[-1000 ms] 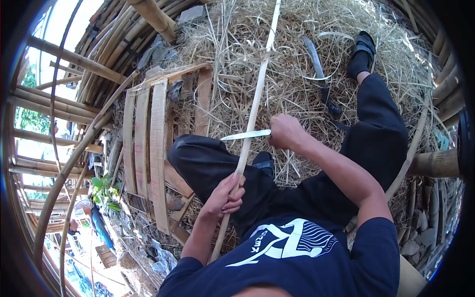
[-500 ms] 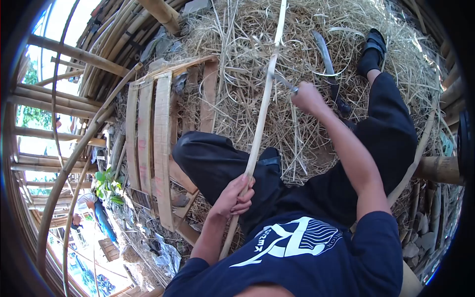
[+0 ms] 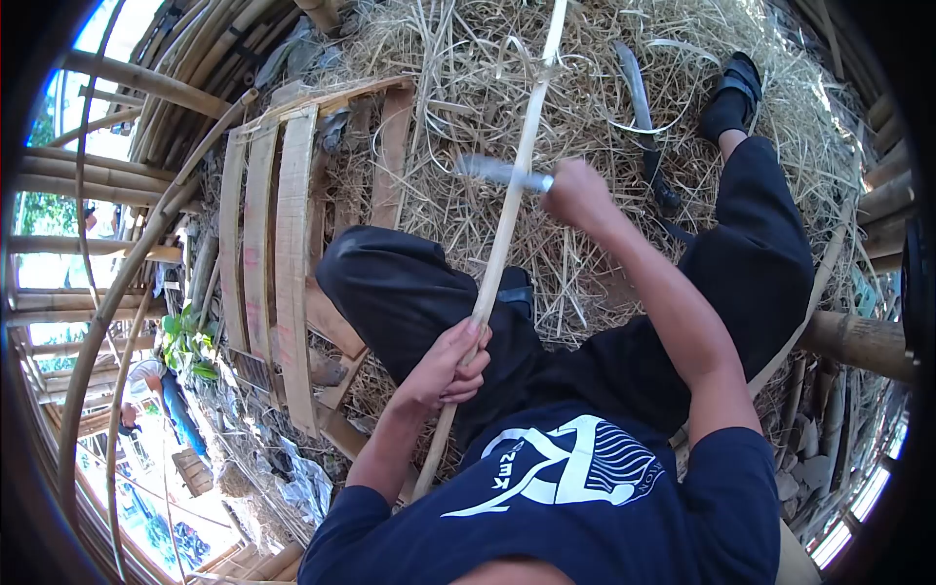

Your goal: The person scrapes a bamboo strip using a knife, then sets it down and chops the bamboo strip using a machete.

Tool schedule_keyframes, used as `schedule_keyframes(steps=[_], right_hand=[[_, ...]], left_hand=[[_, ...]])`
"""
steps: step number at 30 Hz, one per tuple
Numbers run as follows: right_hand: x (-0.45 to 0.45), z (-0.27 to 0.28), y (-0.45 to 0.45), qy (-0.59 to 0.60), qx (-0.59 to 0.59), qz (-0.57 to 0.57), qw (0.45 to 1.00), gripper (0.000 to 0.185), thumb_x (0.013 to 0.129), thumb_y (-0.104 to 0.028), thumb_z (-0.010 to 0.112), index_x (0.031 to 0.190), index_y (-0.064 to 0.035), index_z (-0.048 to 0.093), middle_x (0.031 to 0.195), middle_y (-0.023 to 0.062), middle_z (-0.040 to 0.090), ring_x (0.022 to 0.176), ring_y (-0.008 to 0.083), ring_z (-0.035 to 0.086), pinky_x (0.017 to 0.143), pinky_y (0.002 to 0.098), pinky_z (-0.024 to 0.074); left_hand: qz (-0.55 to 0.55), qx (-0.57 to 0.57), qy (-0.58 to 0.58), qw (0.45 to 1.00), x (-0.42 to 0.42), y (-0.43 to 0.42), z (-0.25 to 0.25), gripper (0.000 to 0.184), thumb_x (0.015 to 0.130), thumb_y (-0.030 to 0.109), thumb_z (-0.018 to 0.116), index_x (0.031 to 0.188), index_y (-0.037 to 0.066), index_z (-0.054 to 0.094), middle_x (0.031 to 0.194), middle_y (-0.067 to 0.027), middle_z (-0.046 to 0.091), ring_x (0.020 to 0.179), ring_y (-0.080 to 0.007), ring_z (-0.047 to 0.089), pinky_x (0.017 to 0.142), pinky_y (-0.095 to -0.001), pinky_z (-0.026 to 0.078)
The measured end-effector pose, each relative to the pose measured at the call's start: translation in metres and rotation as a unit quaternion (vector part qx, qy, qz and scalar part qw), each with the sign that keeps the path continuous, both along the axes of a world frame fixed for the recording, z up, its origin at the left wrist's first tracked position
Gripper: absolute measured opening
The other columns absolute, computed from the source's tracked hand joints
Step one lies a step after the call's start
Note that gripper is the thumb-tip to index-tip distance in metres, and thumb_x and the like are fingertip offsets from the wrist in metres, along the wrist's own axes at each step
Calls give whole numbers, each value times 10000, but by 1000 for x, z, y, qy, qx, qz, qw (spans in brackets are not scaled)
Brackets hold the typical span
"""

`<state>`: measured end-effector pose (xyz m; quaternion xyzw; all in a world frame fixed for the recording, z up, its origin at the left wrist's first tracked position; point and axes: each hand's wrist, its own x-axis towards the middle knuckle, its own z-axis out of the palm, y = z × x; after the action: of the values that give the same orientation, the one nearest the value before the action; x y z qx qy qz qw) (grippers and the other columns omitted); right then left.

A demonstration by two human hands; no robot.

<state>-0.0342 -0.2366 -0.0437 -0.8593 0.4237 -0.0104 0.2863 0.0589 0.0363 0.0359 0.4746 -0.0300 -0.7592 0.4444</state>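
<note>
A long pale bamboo strip runs from beneath my left arm, across my lap and up past the top of the view. My left hand is wrapped round its lower part, near my thigh. In my right hand is a knife, its blade blurred and lying across the strip, with the tip pointing left. The fingers of that hand are closed on the handle. Whether the edge bites into the strip, I cannot tell. A second, curved blade with a dark handle, a machete, lies on the shavings beyond my right hand.
Bamboo shavings cover the ground around my legs. To the left lies a wooden slatted pallet. Bamboo poles form a frame at the far left, with a person beyond it. A bamboo post juts in at the right.
My right hand has moved left and slightly down the strip, bringing the knife blade across it. My left hand still grips the strip. The whole view has shifted a little.
</note>
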Motion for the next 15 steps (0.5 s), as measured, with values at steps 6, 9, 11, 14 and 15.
schedule_keyframes(steps=[6,9,11,14,15], right_hand=[[-7,-14,-56,19,46,-127,991,263,739,-159,604,890,51,653,899,265,661,887,383,662,805,443,537],[-14,1,-7,-10,120,-73,990,241,744,-165,593,873,28,661,866,265,657,853,401,655,800,455,529],[-19,6,21,7,125,-24,992,232,736,-166,599,844,29,663,847,263,655,834,400,653,793,457,528],[-20,-4,45,-28,51,62,996,175,690,-151,610,714,16,655,752,246,645,744,405,648,715,454,543],[-19,-4,44,-25,53,64,996,175,690,-151,610,714,16,655,752,246,645,744,405,648,715,454,543]], left_hand=[[15,-8,34,999,3,4,0,305,1026,393,308,932,115,390,505,67,236,315,-21,198,286,-174,189],[25,-13,45,999,7,-2,-4,307,1029,386,299,938,109,395,502,69,233,316,-19,197,287,-175,184],[21,-19,52,998,8,-3,-5,303,1029,384,299,941,111,395,503,70,232,316,-20,197,288,-175,181],[27,-14,64,998,7,-4,-7,306,1028,389,297,942,109,385,496,69,235,308,-18,197,281,-174,178],[32,-16,67,997,7,-4,-6,309,1027,391,292,945,106,379,489,67,237,299,-17,200,274,-174,176]])
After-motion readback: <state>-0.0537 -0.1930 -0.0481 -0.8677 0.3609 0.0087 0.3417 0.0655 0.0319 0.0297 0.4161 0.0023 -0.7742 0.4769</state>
